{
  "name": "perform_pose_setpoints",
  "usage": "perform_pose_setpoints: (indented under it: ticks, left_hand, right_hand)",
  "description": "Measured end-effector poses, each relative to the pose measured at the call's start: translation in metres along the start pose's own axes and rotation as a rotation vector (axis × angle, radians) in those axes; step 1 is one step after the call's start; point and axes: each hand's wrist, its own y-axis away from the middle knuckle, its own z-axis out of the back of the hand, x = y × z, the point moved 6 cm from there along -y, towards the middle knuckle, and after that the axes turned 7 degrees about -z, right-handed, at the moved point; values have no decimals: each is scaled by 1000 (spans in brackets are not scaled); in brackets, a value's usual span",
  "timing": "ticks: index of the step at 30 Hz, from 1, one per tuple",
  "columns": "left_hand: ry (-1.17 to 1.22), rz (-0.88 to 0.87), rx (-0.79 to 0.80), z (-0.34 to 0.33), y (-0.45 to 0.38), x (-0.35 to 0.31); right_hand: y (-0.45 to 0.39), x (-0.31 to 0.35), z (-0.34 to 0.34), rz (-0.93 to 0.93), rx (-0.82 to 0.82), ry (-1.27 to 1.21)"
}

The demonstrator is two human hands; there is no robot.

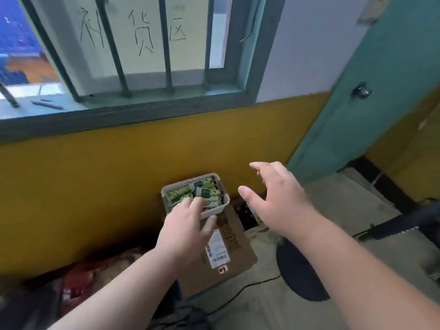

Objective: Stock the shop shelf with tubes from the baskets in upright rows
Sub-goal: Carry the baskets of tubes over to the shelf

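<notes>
Basket (pixel 166 190) of tubes (pixel 202 190) is set at the box's (pixel 228 270) far edge, by the wall (pixel 95 175); its near rim is gripped by the left hand (pixel 188 231); the right hand (pixel 278 201) is held spread above the floor (pixel 333 210), nothing touched.

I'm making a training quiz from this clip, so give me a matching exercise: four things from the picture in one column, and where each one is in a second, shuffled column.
Things:
1. white basket
2. cardboard box
3. left hand
4. right hand

Places:
A. open in the air, right of the basket
B. on the near rim of the basket, thumb outside its wall
C. on the far end of the cardboard box, by the yellow wall
D. on the floor, under the basket

Pairs: 1-C, 2-D, 3-B, 4-A
</notes>
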Motion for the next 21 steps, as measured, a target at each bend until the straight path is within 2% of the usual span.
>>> perform_pose_setpoints:
  ticks: [4, 11, 15, 21]
  left_hand:
    - [-22, 135, -40, -15, -27, 26]
    - [-204, 364, -74, -72, -41, 88]
    - [-272, 537, -74, -104, -55, 130]
    - [-88, 667, -176, -150, -77, 207]
  right_hand:
    - [-57, -18, -29, 61, 90, -40]
    - [-155, -57, -119, 179, 230, -22]
    - [-193, -81, -179, 146, 293, 1]
    - [-219, -123, -290, 88, 407, 12]
